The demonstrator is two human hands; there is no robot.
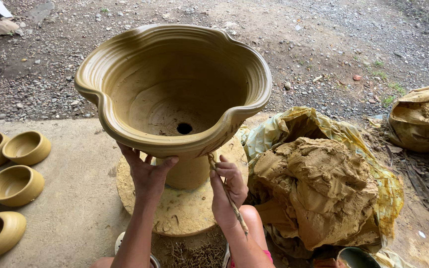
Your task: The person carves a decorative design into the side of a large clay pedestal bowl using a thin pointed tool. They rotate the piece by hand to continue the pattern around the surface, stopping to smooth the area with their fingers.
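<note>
— While the head view looks straight down, tell me where the pot is and which way it faces.

— I see the big clay pot standing upright on a round turntable disc, its mouth open toward the camera and its wavy, lobed rim flaring wide. Its long axis runs vertically, from the narrow foot on the disc up to the rim; a drain hole shows in the bottom.

— And the hands?

— The left hand is pressed flat against the underside of the bowl wall, fingers spread wide and pointing up, thumb touching the wall near the foot. The right hand is closed around a thin twisted stick. The stick slants: its upper tip meets the pot's outer wall just below the rim, and its lower end trails down past the wrist toward the person.

— So the pot sits where, relative to those fingers?

— Above and beyond them; both hands are under its near side.

— Anything around?

— A lump of raw clay on yellowish plastic sheeting lies just to the right, small bowls are lined up at the left on concrete, and gravel lies beyond.
</note>
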